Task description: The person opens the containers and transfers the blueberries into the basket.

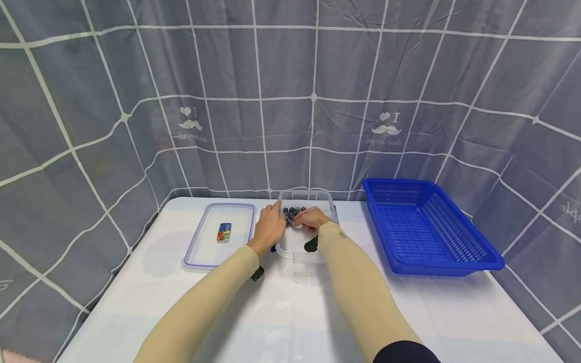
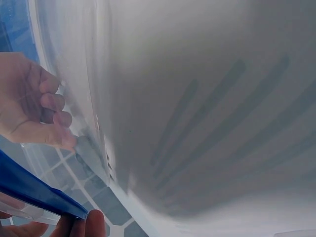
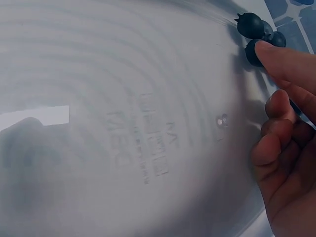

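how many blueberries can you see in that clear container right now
About 6 blueberries show, clustered at the far end of the clear container, between the left hand and right hand. More may be hidden beneath the fingers.

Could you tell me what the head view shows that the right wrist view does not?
Only the head view shows the blue basket, the lid lying left of the clear container, the left hand at that container's left wall, and the table.

Only the right wrist view shows raised lettering on the container's floor and a fingertip touching one blueberry.

Both show the right hand inside the container, at the blueberries.
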Demonstrator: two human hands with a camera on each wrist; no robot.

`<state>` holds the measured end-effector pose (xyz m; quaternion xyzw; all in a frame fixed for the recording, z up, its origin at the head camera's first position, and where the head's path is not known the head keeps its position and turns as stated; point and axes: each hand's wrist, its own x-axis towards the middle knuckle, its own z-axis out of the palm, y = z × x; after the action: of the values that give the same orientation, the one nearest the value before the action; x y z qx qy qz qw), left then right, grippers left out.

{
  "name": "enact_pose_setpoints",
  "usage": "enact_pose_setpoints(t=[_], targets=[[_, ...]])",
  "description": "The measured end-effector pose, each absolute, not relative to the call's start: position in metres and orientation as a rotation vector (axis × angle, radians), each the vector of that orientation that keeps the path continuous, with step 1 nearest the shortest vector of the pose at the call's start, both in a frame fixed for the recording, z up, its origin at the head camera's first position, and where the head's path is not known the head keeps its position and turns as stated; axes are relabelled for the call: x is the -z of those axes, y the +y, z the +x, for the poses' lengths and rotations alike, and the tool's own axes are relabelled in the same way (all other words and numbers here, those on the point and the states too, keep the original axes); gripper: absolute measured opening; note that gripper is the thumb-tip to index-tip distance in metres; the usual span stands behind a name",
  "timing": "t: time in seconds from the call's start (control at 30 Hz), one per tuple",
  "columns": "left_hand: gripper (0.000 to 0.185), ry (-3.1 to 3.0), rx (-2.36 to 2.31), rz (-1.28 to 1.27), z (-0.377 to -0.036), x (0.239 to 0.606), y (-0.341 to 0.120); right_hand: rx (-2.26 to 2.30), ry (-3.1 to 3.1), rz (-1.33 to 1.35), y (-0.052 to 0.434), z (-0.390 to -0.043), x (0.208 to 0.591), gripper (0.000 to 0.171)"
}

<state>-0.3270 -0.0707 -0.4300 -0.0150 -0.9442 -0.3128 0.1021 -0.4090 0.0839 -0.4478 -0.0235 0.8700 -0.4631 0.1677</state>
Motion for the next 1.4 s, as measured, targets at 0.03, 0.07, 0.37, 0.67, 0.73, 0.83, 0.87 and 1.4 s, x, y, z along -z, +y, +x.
enact_pose_setpoints(t=[0.03,0.07,0.37,0.67,0.73,0.83,0.87,1.4], targets=[[0.052,-2.790,0.926,-0.044,-0.326,0.430,-0.070,1.311,2.477,-0.068,0.084,-0.409,0.448,0.026],[0.052,-2.791,0.929,-0.043,-0.326,0.430,-0.070,1.305,2.478,-0.067,0.084,-0.409,0.448,0.025],[0.053,-2.794,0.926,-0.041,-0.326,0.428,-0.070,1.246,2.526,-0.073,0.082,-0.410,0.448,0.022],[0.053,-2.789,0.941,-0.045,-0.325,0.428,-0.070,1.222,2.512,-0.099,0.084,-0.412,0.448,0.021],[0.053,-2.790,0.943,-0.047,-0.325,0.427,-0.070,1.231,2.501,-0.102,0.085,-0.412,0.447,0.021],[0.053,-2.794,0.940,-0.047,-0.325,0.427,-0.071,1.248,2.475,-0.096,0.085,-0.412,0.446,0.021],[0.053,-2.797,0.938,-0.048,-0.324,0.427,-0.071,1.251,2.469,-0.096,0.085,-0.412,0.446,0.020],[0.053,-2.823,0.820,-0.019,-0.323,0.426,-0.070,1.271,2.451,-0.103,0.085,-0.405,0.427,0.022]])
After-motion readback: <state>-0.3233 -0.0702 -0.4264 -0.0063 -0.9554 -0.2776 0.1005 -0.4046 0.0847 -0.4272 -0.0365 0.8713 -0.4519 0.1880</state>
